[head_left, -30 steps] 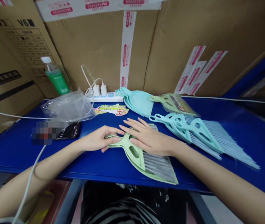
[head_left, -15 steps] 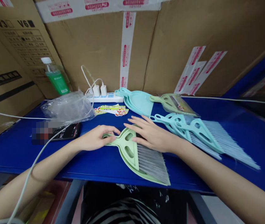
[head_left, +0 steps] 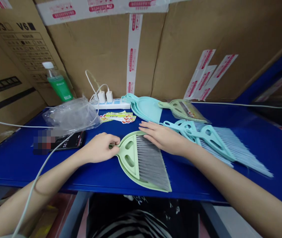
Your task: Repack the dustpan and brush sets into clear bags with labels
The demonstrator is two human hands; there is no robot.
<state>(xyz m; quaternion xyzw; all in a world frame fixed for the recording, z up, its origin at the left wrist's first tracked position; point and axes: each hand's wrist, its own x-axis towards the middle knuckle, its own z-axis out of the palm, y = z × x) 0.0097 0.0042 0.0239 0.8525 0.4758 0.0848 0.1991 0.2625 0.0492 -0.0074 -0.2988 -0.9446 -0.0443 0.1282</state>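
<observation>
A green hand brush [head_left: 138, 158] with grey bristles lies on a matching green dustpan [head_left: 126, 167] near the table's front edge. My left hand [head_left: 102, 147] is closed round their handles, which its fingers mostly hide. With fingers stretched out, my right hand [head_left: 164, 136] rests at the far edge of the dustpan, its fingertips over the bristles. Beyond my right wrist lie several light-blue brushes [head_left: 216, 142]. Light-blue dustpans [head_left: 147, 107] are stacked at the back, beside a green set in a clear bag [head_left: 189, 110].
Printed paper labels [head_left: 118, 116], a crumpled plastic bag [head_left: 71, 114] and a phone [head_left: 75, 140] lie on the blue table. A power strip [head_left: 114, 104] and green bottle [head_left: 60, 84] stand at the back. A white cable [head_left: 39, 175] crosses my left forearm; cardboard boxes [head_left: 101, 53] wall the rear.
The green brush and dustpan have shifted left with my left hand, which has closed tighter on the handles. My right hand has slid off the brush head towards the dustpan's far edge.
</observation>
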